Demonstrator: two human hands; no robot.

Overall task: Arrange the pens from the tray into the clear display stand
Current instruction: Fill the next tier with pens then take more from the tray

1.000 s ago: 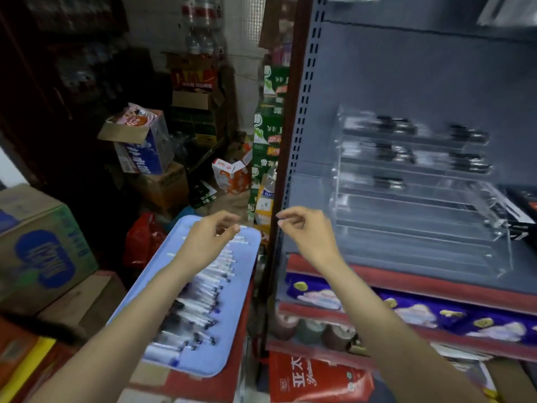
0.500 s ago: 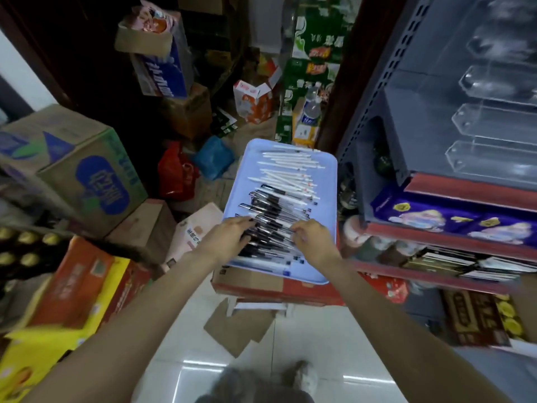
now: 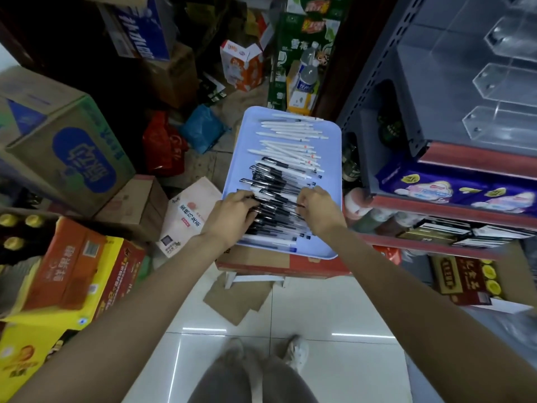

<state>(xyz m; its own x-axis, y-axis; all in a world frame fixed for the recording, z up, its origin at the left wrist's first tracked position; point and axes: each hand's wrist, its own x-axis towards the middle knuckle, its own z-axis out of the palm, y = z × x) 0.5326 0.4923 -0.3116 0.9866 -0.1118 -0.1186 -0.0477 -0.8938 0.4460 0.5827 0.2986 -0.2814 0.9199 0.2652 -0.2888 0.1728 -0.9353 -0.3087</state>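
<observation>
Both my hands are down on the light blue tray [image 3: 331, 132], which sits on a red and brown carton [image 3: 279, 264] in front of me. My left hand [image 3: 232, 213] lies over the near end of the black pens [image 3: 276, 181], fingers curled down among them, and they seem to close on a few, though my knuckles hide the fingertips and the pens under them, so the exact grip is hard to read. My right hand [image 3: 318, 206] pinches the tip end of one thin dark pen between thumb and forefinger; the rest of that pen is lost in the pile. White pens [image 3: 290, 141] lie in the far half of the tray, untouched. The clear display stand [image 3: 505, 85] is up on the grey shelf [image 3: 377, 71] to my right, cut off by the frame edge; its tiers are blurred and I cannot see what they hold.
</observation>
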